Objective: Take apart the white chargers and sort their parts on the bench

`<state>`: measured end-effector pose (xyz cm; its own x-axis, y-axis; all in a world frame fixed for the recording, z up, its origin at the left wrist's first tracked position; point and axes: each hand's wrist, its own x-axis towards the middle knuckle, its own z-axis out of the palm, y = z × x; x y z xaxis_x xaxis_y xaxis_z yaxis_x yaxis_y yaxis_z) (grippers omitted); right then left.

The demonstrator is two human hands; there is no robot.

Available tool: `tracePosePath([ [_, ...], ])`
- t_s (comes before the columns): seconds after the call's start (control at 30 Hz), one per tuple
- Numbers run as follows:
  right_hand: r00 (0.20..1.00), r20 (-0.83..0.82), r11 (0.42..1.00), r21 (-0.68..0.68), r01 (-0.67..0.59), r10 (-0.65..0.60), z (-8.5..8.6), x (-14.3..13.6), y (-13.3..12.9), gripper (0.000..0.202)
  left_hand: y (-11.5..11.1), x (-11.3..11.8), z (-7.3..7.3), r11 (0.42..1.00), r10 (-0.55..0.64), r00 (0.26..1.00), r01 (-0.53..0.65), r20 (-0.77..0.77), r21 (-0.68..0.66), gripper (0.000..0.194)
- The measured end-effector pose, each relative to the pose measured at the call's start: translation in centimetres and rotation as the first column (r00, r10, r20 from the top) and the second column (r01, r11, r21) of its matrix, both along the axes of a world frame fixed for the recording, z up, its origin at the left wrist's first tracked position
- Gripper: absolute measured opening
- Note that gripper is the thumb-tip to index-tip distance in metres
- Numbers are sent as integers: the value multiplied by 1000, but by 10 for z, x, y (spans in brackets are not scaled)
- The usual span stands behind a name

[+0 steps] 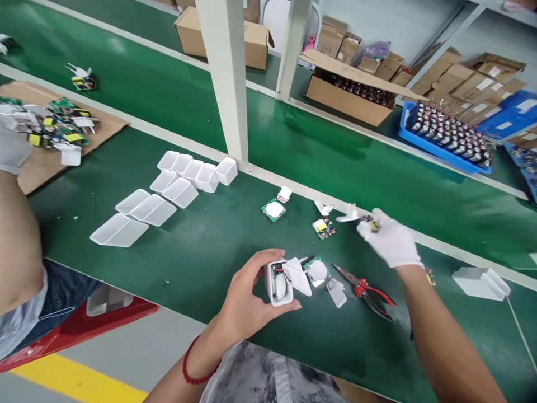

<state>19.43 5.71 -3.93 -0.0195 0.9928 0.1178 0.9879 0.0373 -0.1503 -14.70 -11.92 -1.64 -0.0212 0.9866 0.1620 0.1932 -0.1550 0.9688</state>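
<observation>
My left hand [241, 296], bare with a red wrist cord, grips a white plastic case [282, 303] between thumb and fingers. Wires and parts show inside its mouth, and a white flap [298, 278] leans out beside a green circuit board [316, 271]. My right hand [394, 242], in a white glove, pinches a small circuit board with yellow and dark parts [372, 224]. A white plug piece [349, 214] lies at its fingertips; whether it is attached I cannot tell. Red-handled pliers [364, 290] and a flat white piece [337, 292] rest between my hands.
Several empty white cases [153, 210] stand left of centre. Two more boards lie ahead, one with a white disc [274, 210]. A post [226, 84] rises at the table's back edge. At left, a co-worker's gloved hand [12, 148] is beside piled boards [50, 126].
</observation>
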Motion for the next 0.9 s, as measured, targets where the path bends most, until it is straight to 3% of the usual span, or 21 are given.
tracePosePath([
  [0.1,990,130,990,-121,74,-59,-2,-26,-32,53,2,3,-2,1000,-5,1000,4,15,30,62],
  [0.2,966,253,981,-166,99,-54,15,-42,-55,65,2,7,-3,994,12,1000,-13,10,110,63],
  [0.23,976,210,986,-138,89,-59,23,-47,-65,67,2,8,-4,989,23,1000,-23,-1,145,63],
  [0.3,995,-91,993,-118,27,-37,39,-61,-92,65,1,12,-7,980,52,998,-46,-24,196,65],
  [0.33,944,-331,983,-170,-67,7,45,-71,-107,63,1,15,-8,976,67,997,-60,-30,208,66],
  [0.37,821,-570,936,-264,-231,42,48,-83,-123,62,0,18,-10,974,82,996,-74,-30,215,66],
  [0.4,649,-758,826,-324,-460,64,50,-97,-137,66,0,21,-11,970,95,995,-86,-30,226,67],
  [0.43,475,-879,718,-302,-627,46,50,-111,-149,73,0,24,-12,964,108,994,-96,-35,246,67],
  [0.47,349,-937,656,-259,-709,6,48,-126,-157,75,-1,26,-13,958,122,991,-104,-52,268,66],
  [0.53,223,-971,668,-226,-710,-91,42,-151,-164,68,-3,30,-11,960,129,983,-90,-131,264,62],
  [0.6,196,-970,718,-240,-654,-145,36,-165,-161,62,-7,30,-8,987,68,970,-31,-232,160,63],
  [0.7,194,-975,722,-211,-659,-108,30,-169,-153,66,-12,24,-1,998,-55,963,45,-263,-46,67],
  [0.83,204,-961,724,-274,-633,-185,31,-166,-146,51,-15,6,5,972,-157,987,147,-42,-185,61],
  [0.9,194,-958,677,-286,-678,-210,34,-167,-144,48,-14,-4,7,945,-200,976,216,89,-246,52],
])
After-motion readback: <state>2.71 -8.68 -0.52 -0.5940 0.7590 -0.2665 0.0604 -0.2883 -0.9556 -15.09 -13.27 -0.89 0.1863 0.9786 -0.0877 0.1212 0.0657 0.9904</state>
